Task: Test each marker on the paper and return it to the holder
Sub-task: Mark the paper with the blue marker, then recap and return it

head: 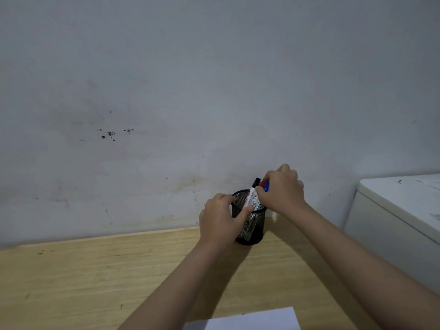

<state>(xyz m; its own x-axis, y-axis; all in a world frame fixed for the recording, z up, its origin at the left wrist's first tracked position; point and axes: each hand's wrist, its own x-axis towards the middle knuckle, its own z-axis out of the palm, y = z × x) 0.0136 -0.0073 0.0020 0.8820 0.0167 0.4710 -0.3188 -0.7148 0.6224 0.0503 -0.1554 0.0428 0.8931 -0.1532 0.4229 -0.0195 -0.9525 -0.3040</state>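
Note:
A black mesh holder (256,231) stands on the wooden table near the wall. My left hand (220,219) wraps around its left side and rim. A black-capped white marker (253,195) leans out of it, with a red cap (262,183) and a blue cap (267,186) beside it. My right hand (282,190) is over the holder's right side, fingers closed around the markers' tops; which marker it grips is hidden. A white sheet of paper (252,320) lies at the bottom edge.
The wooden table (95,270) meets a stained grey wall (166,115) just behind the holder. A white cabinet (400,210) stands to the right of the table.

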